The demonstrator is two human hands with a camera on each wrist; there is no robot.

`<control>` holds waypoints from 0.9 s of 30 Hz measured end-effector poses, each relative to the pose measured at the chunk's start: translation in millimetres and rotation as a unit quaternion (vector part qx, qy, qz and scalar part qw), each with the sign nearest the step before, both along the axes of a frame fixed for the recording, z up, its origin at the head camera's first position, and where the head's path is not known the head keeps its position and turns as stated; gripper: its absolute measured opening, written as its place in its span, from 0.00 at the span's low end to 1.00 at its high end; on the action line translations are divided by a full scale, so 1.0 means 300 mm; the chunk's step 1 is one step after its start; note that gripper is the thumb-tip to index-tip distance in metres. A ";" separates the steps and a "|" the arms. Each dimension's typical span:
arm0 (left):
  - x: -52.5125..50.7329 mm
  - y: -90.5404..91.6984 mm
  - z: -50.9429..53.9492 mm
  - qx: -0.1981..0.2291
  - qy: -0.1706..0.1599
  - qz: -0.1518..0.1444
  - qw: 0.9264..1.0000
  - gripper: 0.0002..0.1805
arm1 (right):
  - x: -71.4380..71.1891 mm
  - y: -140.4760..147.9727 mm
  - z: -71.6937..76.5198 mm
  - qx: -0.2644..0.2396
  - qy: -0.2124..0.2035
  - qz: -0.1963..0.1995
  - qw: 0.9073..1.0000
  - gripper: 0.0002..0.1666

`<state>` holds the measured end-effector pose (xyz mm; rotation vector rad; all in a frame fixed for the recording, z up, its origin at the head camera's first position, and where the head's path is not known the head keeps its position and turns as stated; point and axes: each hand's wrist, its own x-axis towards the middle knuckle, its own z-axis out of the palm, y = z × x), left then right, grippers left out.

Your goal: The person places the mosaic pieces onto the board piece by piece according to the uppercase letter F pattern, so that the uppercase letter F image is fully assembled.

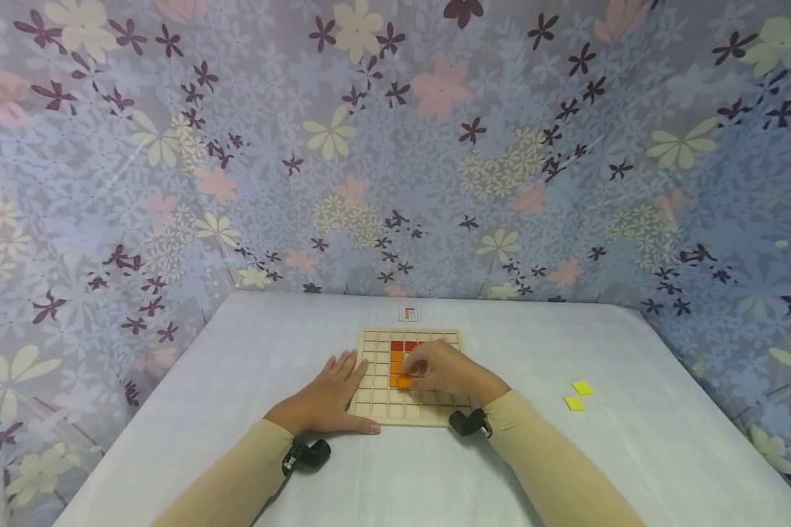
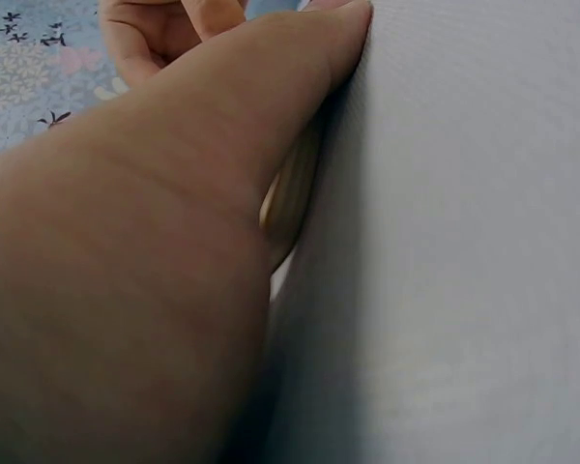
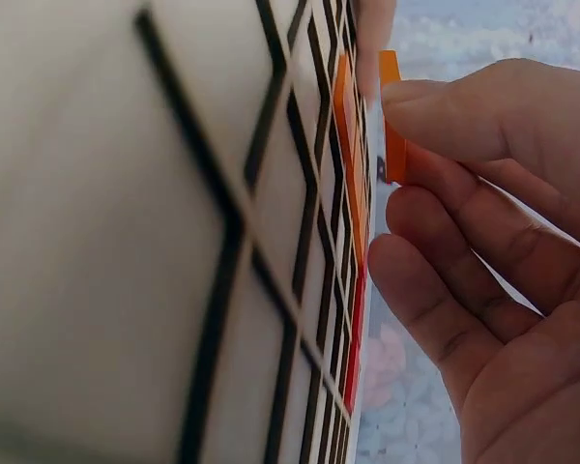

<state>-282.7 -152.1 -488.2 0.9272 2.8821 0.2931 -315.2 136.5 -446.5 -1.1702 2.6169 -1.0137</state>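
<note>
A wooden grid board (image 1: 377,414) lies on the table, with red tiles (image 1: 397,345) in an upper row and a column of orange tiles (image 1: 396,357) beneath the left one. Over the board my right hand (image 1: 450,372) pinches an orange square tile (image 1: 404,381) between thumb and fingers. In the right wrist view the pinched tile (image 3: 395,159) stands on edge, apart from the board surface. My left hand (image 1: 332,399) rests at the board's left edge, fingers extended and thumb along the near edge. The right hand hides part of the board's right side.
Two yellow tiles (image 1: 574,403) lie on the white-covered table (image 1: 237,366) to the right. Behind the board is a small card (image 1: 410,314) printed with a grid and a coloured pattern. A floral curtain (image 1: 395,183) hangs at the table's far side.
</note>
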 end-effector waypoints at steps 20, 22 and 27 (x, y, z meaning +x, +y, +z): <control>0.010 0.003 0.015 0.009 -0.007 0.000 1.000 0.75 | 0.029 -0.056 -0.019 0.015 -0.009 0.029 0.999 0.13; 0.010 0.002 0.015 0.010 -0.008 0.000 1.000 0.75 | 0.030 -0.057 -0.022 0.017 -0.007 0.028 0.999 0.13; 0.006 0.002 0.011 0.009 -0.006 -0.001 1.000 0.75 | 0.033 -0.060 -0.023 0.023 -0.006 0.026 0.999 0.13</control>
